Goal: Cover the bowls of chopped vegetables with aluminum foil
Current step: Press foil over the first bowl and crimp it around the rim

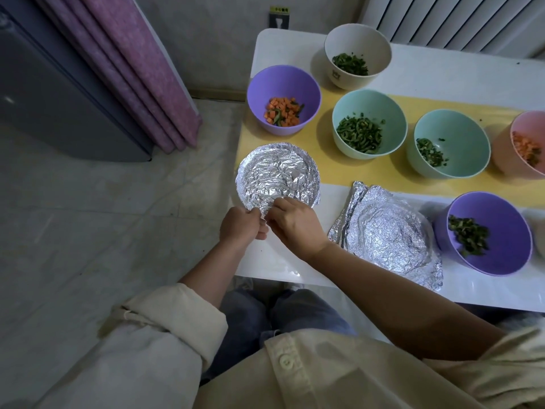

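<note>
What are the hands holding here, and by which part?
The round foil cover: the left hand and the right hand both pinch its near edge, side by side.

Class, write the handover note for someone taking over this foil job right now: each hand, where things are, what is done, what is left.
Left hand and right hand: both pinch the near edge of the foil cover, which sits on a bowl at the near left corner of the table.
Done: that one bowl is covered.
Spare foil sheets lie crumpled to its right.
Left: six open bowls, namely the far purple bowl, white bowl, left mint bowl, right mint bowl, pink bowl and near purple bowl.
</note>
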Demonstrator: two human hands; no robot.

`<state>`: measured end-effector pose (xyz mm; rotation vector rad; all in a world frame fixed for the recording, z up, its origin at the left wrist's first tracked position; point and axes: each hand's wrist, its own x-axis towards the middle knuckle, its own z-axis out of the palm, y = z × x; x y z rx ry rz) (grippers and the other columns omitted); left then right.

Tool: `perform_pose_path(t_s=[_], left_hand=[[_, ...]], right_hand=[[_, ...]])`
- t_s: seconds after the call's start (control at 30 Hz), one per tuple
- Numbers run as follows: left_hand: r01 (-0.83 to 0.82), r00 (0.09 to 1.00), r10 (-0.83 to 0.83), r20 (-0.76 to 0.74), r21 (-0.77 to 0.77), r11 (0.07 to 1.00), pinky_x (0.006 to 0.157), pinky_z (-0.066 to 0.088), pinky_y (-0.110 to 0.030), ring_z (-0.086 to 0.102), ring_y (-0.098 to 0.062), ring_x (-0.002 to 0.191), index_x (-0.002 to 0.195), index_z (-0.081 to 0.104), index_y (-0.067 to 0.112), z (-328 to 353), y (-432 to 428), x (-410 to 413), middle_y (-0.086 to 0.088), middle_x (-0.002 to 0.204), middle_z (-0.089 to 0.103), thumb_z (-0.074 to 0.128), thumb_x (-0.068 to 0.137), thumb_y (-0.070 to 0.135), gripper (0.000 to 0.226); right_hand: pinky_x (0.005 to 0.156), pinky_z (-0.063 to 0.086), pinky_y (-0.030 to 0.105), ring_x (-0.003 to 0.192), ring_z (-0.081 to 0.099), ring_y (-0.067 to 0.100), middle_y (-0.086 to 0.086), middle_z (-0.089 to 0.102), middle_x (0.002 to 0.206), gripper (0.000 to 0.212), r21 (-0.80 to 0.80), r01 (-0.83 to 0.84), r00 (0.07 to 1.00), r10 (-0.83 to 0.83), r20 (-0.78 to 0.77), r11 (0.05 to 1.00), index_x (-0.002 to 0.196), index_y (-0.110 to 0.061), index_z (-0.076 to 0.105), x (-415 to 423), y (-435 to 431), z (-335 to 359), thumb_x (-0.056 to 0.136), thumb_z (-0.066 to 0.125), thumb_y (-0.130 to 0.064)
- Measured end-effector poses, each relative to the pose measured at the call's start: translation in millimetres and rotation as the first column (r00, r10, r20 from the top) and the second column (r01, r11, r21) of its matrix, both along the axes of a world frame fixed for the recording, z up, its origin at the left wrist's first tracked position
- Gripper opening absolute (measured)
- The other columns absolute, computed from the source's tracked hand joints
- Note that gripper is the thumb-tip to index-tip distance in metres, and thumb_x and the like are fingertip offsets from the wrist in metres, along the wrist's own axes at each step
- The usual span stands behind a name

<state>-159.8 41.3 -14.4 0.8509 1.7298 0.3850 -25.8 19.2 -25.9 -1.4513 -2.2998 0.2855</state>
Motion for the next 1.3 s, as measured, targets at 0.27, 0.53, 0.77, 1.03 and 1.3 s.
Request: perform_pose_path(t_s=[0.27,0.53,0.77,1.03,1.3], left_hand=[[0.055,0.998,-0.055,-0.008,-0.005,0.998,0.086,0.058,-0.047,0.073,-0.035,0.063,0.08,0.067,-0.003,-1,5,0,-0.016,0.065,0.073,0.044,0.092,0.014,0.031],[0.074,0.997,-0.074,0.017,-0.011,0.997,0.08,0.06,-0.052,0.072,-0.038,0.064,0.087,0.066,-0.007,-1,16,-8,-0.017,0.063,0.072,0.045,0.094,0.011,0.029],[0.024,0.999,-0.022,0.027,-0.089,0.996,0.082,0.061,-0.043,0.074,-0.032,0.064,0.081,0.07,-0.005,2,7,-8,-0.014,0.066,0.073,0.058,0.092,0.034,0.042],[0.089,0.994,-0.09,-0.062,-0.015,0.996,0.087,0.058,-0.043,0.074,-0.027,0.066,0.083,0.07,-0.006,6,5,1,-0.011,0.058,0.071,0.047,0.092,0.015,0.032],[0.106,0.992,-0.104,-0.076,0.02,0.994,0.088,0.056,-0.035,0.074,-0.019,0.069,0.079,0.073,-0.001,10,4,-3,-0.009,0.059,0.072,0.048,0.091,0.016,0.033]], right_hand=[[0.059,0.043,0.034,0.07,0.054,0.026,0.007,0.058,0.078,0.024,-0.022,-0.049,0.998,0.048,-0.045,0.999,0.08,-0.007,0.063,5,3,0,0.089,0.056,-0.029],[0.061,0.046,0.036,0.072,0.056,0.029,0.006,0.059,0.078,0.01,-0.019,-0.085,0.996,0.084,-0.037,0.996,0.078,-0.01,0.066,26,3,-3,0.08,0.075,-0.013],[0.056,0.043,0.033,0.066,0.054,0.026,0.006,0.056,0.07,0.016,0.01,-0.09,0.995,0.091,-0.041,0.996,0.068,-0.008,0.062,14,5,-2,0.084,0.064,-0.008],[0.052,0.046,0.032,0.063,0.057,0.027,0.006,0.056,0.067,0.039,-0.009,-0.069,0.996,0.068,-0.055,0.998,0.064,-0.007,0.062,5,8,2,0.091,0.044,-0.029],[0.056,0.046,0.034,0.069,0.058,0.028,0.007,0.059,0.073,0.032,-0.062,-0.077,0.993,0.071,-0.091,0.995,0.076,-0.007,0.066,6,9,4,0.091,0.051,-0.031]])
